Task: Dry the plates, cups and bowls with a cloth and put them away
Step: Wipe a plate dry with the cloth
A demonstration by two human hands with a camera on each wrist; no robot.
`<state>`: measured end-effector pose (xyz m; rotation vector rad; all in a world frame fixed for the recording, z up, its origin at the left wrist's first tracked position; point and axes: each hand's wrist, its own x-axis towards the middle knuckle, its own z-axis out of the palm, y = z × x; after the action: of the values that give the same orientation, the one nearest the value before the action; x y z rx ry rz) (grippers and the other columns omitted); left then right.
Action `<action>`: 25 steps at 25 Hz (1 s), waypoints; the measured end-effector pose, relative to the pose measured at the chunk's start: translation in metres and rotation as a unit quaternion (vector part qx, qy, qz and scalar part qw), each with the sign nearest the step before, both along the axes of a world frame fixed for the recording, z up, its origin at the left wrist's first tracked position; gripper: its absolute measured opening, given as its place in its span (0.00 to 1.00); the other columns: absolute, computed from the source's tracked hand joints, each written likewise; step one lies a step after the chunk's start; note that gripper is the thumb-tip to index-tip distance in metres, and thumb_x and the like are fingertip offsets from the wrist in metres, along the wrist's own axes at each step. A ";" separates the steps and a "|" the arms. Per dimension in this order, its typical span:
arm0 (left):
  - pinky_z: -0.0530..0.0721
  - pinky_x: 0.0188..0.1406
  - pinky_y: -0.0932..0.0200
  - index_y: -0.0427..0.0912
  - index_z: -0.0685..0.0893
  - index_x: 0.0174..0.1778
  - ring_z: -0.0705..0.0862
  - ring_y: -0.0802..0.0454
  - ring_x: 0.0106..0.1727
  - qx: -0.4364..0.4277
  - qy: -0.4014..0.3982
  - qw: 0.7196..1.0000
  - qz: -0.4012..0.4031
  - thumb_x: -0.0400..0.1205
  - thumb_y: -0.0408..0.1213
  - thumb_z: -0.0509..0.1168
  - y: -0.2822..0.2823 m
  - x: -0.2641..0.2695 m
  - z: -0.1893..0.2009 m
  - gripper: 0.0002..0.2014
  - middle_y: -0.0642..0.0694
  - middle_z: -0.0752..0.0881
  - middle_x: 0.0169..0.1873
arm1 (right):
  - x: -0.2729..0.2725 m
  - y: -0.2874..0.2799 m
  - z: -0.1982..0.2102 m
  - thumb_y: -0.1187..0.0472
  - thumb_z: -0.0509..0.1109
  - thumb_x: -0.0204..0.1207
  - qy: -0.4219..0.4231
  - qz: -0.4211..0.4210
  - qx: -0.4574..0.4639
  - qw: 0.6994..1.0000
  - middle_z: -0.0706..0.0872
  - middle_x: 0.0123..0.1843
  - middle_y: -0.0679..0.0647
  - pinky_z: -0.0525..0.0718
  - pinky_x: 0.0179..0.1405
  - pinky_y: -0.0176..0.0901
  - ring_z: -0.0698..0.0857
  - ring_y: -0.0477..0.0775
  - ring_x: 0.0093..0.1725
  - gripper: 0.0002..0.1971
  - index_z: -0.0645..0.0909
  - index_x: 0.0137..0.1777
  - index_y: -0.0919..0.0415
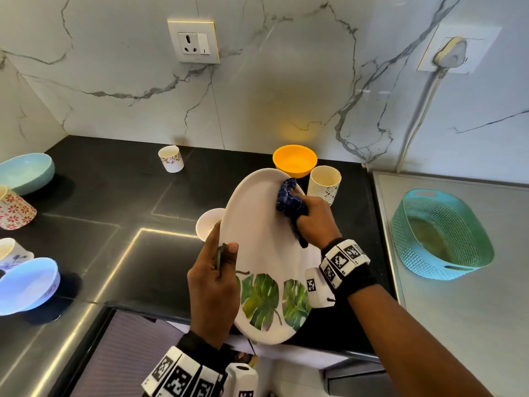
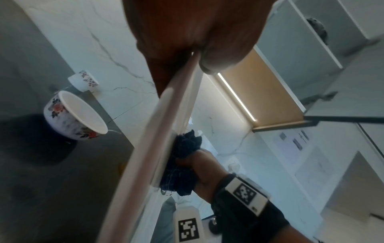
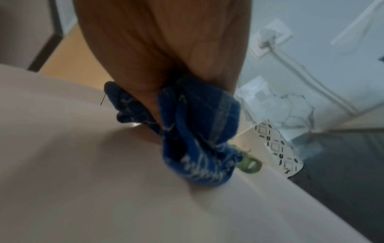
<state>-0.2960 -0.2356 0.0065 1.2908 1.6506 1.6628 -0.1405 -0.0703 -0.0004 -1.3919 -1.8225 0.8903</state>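
A white oval plate with green leaf prints is held tilted above the black counter. My left hand grips its near left rim, thumb on the face. My right hand clutches a bunched dark blue cloth and presses it on the plate's upper right part. From the left wrist the plate shows edge-on with the cloth against it. The right wrist view shows the cloth on the plate.
On the black counter stand an orange bowl, a patterned white cup, a floral cup and a white bowl partly behind the plate. Bowls and cups sit at the left edge. A teal basket rests on the steel surface, right.
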 end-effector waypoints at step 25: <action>0.85 0.37 0.72 0.42 0.74 0.76 0.86 0.66 0.45 -0.009 0.037 0.999 -0.008 0.82 0.44 0.58 0.010 -0.013 0.009 0.25 0.47 0.85 0.50 | 0.016 -0.003 -0.031 0.77 0.66 0.72 0.010 -0.027 -0.045 0.999 0.88 0.44 0.62 0.85 0.44 0.50 0.86 0.58 0.39 0.17 0.87 0.57 0.62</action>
<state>-0.3092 -0.2252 0.0151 1.3688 1.6886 1.6058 -0.1250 -0.0734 -0.0318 -1.4757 -1.7410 0.9648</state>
